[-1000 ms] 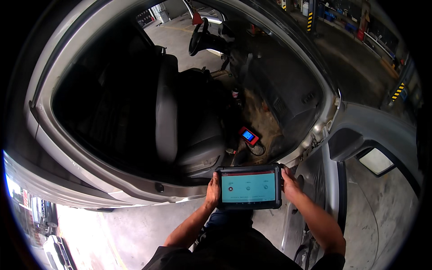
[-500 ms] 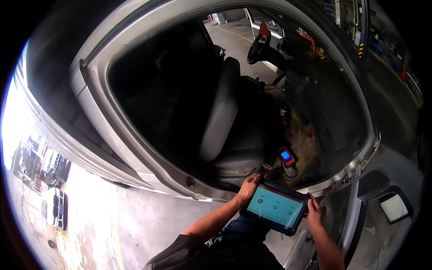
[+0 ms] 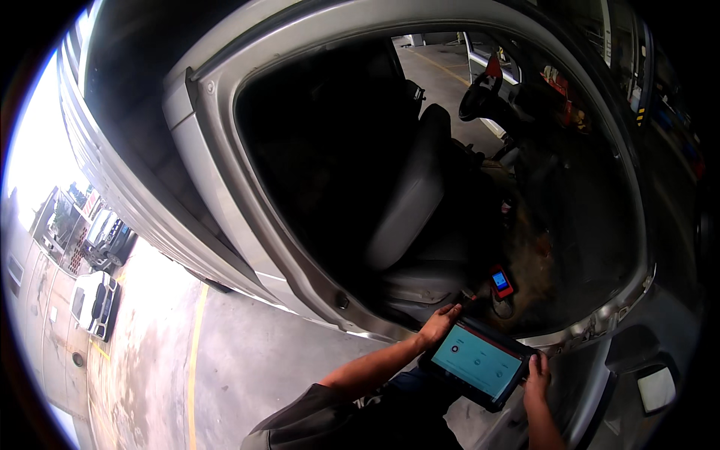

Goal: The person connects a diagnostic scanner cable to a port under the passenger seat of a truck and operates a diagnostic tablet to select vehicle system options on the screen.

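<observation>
A black-cased tablet (image 3: 478, 364) with a lit, pale teal screen is held between both hands in front of the open vehicle doorway. My left hand (image 3: 439, 324) grips its upper left corner, and my right hand (image 3: 537, 375) is closed around its right edge. Past the tablet, on the cab floor, lies a small red handheld device (image 3: 501, 282) with a lit blue screen. A dark cable (image 3: 501, 309) loops beside it. The fingers behind the tablet are hidden.
A silver door frame (image 3: 217, 142) surrounds the dark cab. Inside are a grey seat (image 3: 411, 202) and a steering wheel (image 3: 475, 99). The open door's mirror (image 3: 656, 388) is at the right. Parked outside at left are a white car (image 3: 93, 304) and a dark vehicle (image 3: 109, 234).
The view has swung left, so the doorway, tablet and hands appear farther right and slightly lower. Both hands keep their hold on the tablet.
</observation>
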Action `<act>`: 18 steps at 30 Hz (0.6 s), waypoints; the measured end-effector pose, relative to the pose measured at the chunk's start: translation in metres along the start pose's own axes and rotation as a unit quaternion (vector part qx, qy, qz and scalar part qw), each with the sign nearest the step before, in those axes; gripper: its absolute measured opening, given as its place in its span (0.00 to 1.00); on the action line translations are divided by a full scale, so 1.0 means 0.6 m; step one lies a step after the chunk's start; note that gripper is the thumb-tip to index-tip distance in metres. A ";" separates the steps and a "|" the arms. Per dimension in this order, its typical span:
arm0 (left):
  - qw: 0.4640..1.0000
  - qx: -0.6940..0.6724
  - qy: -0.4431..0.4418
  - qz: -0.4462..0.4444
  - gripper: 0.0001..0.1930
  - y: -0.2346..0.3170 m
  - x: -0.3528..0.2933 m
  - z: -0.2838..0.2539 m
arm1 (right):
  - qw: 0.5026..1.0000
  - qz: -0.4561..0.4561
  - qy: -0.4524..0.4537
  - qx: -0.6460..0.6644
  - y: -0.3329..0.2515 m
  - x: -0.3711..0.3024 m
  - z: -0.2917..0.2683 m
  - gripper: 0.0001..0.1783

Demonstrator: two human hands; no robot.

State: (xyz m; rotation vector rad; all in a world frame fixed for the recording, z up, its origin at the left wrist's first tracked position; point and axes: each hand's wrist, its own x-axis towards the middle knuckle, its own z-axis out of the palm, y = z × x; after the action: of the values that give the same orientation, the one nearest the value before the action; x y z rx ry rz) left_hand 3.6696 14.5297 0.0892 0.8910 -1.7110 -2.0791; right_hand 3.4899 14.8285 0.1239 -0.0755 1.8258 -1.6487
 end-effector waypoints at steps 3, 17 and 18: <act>0.986 0.150 -0.047 0.063 0.32 -0.003 -0.002 -0.016 | 0.997 0.000 -0.038 -0.070 0.009 0.003 -0.005 0.28; 0.994 0.098 -0.014 0.040 0.29 0.030 -0.022 -0.010 | 0.984 0.021 -0.167 -0.052 -0.030 -0.032 0.015 0.32; 0.995 0.102 0.003 0.022 0.32 0.050 -0.032 -0.001 | 0.984 0.030 -0.157 -0.079 -0.026 -0.028 0.012 0.32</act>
State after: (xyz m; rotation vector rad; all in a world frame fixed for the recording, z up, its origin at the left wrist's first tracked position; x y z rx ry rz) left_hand 3.6800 14.5330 0.1230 0.9072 -1.9485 -1.8969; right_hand 3.5008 14.8268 0.1456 -0.3266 1.6944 -1.3604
